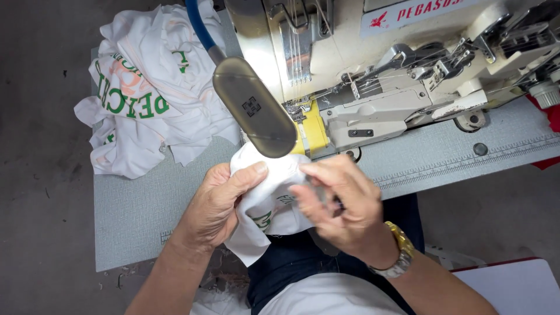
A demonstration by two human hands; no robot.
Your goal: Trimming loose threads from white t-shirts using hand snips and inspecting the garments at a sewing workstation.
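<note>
Holding a white garment piece between both hands, I have it bunched just in front of the sewing machine, at the near edge of the grey table. My left hand wraps the cloth from the side, thumb pressed across its top fold. My right hand pinches the opposite edge with curled fingers, a gold and silver wristwatch on that wrist. The fabric is soft white knit, crumpled, with a bit of green print showing low in the folds and a loose corner hanging down toward my lap. An oval lamp head on a blue gooseneck hangs just above it. A pile of white printed garments lies on the table's far left, well apart.
</note>
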